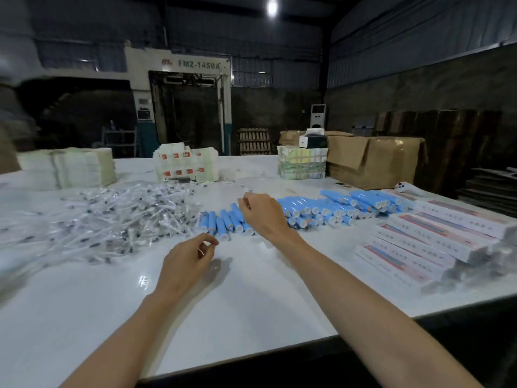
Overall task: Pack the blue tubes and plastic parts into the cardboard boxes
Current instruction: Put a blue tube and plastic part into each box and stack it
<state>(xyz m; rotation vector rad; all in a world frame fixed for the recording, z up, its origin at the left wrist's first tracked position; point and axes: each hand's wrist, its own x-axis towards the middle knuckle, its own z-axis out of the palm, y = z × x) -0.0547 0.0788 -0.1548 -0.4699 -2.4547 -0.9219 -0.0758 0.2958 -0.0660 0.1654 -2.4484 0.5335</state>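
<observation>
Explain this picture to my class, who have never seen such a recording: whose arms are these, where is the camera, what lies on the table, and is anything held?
There is no machine here: a person works with two bare hands. The one picture comes from a wide-angle camera worn on the person's head, looking forward and down, so the arms enter from the bottom edge. On the white table lie many blue tubes, a pile of plastic parts in clear wrappers to the left, and slim printed boxes stacked on the right. A brown cardboard box stands further back. The right hand is over the nearest tubes, fingers curled down; whether it grips one is hidden. The left hand hovers above bare table, fingers curled; I cannot tell if it pinches anything.
</observation>
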